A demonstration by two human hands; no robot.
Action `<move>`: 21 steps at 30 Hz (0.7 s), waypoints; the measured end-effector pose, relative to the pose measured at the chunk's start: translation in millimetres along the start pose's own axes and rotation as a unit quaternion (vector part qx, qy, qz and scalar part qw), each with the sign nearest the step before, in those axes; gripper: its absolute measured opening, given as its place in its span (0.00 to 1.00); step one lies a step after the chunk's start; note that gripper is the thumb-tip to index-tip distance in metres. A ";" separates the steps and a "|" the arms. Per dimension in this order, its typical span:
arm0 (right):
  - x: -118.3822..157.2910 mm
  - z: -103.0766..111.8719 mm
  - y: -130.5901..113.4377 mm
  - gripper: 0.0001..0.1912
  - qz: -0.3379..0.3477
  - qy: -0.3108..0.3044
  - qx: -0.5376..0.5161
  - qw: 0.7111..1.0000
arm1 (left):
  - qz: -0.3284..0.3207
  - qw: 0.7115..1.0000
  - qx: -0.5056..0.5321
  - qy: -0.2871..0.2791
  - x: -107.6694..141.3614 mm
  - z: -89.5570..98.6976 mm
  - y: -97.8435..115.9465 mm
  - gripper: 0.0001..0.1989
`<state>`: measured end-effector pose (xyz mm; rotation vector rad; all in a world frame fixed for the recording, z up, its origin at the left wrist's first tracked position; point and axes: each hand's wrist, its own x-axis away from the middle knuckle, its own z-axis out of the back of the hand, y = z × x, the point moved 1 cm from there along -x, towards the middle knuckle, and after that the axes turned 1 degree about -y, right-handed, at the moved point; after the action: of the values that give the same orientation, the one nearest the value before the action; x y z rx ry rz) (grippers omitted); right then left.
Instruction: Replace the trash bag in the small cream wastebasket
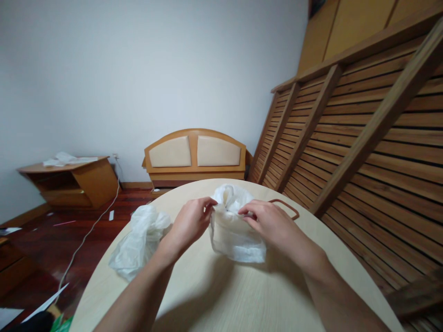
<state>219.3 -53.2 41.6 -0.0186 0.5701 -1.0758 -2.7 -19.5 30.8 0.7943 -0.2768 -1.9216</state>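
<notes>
A thin, see-through white bag (238, 240) hangs between my hands over the round table. My left hand (192, 221) pinches its upper left edge between thumb and fingers. Farther right, my right hand (265, 216) is closed on the upper edge near the middle. Behind the held edge is a bunched white mass (233, 196); I cannot make out whether it is part of the bag. Left of my left forearm, a crumpled white plastic bag (140, 240) lies on the table, partly covered by that arm.
The pale round table (221, 295) fills the front. A brown loop (294, 212), perhaps a handle, lies at its right edge. Slatted wooden panels (346, 152) lean along the right. A headboard (195, 173) stands behind, and a low cabinet (93, 182) and a white cord (88, 235) are left.
</notes>
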 end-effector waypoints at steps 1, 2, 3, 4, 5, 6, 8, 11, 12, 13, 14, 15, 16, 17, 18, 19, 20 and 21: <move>-1.5 -3.5 0.3 0.11 0.001 -0.006 0.008 1.000 | 0.001 1.000 0.007 -0.008 0.1 -2.9 -0.6 0.16; -2.9 -6.6 0.9 0.12 0.002 -0.008 0.016 1.000 | 0.001 1.000 0.013 -0.013 0.0 -5.7 -1.7 0.16; -4.4 -9.2 1.7 0.12 0.001 -0.007 0.023 1.000 | -0.001 1.000 0.019 -0.016 -0.5 -8.5 -3.3 0.16; -5.8 -11.6 2.8 0.12 0.001 -0.004 0.027 1.000 | -0.008 1.000 0.024 -0.018 -1.3 -11.3 -5.5 0.16; -7.2 -14.0 4.2 0.12 -0.001 0.000 0.031 1.000 | -0.021 0.999 0.031 -0.019 -2.4 -14.3 -8.5 0.16; -8.7 -16.6 6.1 0.13 -0.003 0.005 0.033 0.999 | -0.037 0.998 0.039 -0.018 -3.6 -17.6 -12.2 0.17; -12.1 -23.0 11.6 0.12 -0.009 0.017 0.033 0.999 | -0.076 0.995 0.057 -0.006 -6.4 -25.1 -21.6 0.21; -17.3 -34.3 23.6 0.13 -0.009 0.052 0.006 0.999 | -0.110 0.990 0.080 0.024 -10.1 -36.3 -35.8 0.23; -18.7 -37.6 27.9 0.13 -0.004 0.063 -0.007 0.998 | -0.114 0.990 0.080 0.031 -10.9 -38.8 -39.1 0.23; -19.8 -40.0 31.8 0.14 0.000 0.073 -0.019 0.997 | -0.114 0.990 0.076 0.038 -11.6 -40.2 -41.2 0.23; -20.6 -41.3 35.1 0.15 0.003 0.081 -0.030 0.996 | -0.112 0.990 0.069 0.044 -12.2 -40.1 -42.0 0.23; -21.0 -41.2 37.6 0.17 0.003 0.088 -0.039 0.995 | -0.105 0.991 0.058 0.051 -12.7 -38.6 -41.5 0.23; -21.0 -39.7 39.3 0.18 0.002 0.095 -0.046 0.994 | -0.093 0.993 0.045 0.057 -13.1 -35.6 -40.0 0.22; -20.7 -36.8 40.3 0.19 0.001 0.105 -0.052 0.993 | -0.076 0.995 0.030 0.063 -13.7 -31.3 -37.6 0.21; -20.0 -32.6 40.8 0.20 0.000 0.116 -0.055 0.992 | -0.054 0.996 0.016 0.069 -14.2 -26.0 -34.6 0.20; -19.2 -27.3 41.3 0.22 -0.001 0.130 -0.056 0.990 | -0.032 0.997 0.006 0.074 -14.8 -19.9 -31.4 0.18; -18.1 -21.4 41.9 0.23 -0.002 0.142 -0.053 0.988 | -0.010 0.997 0.003 0.081 -15.4 -13.5 -28.2 0.16; -17.0 -15.1 43.2 0.24 -0.004 0.155 -0.046 0.987 | 0.008 0.996 0.008 0.088 -15.8 -6.9 -25.3 0.14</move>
<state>242.3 -14.0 23.7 0.0659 0.9007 -1.0666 -11.9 7.3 19.2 0.9633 -0.1905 -1.8222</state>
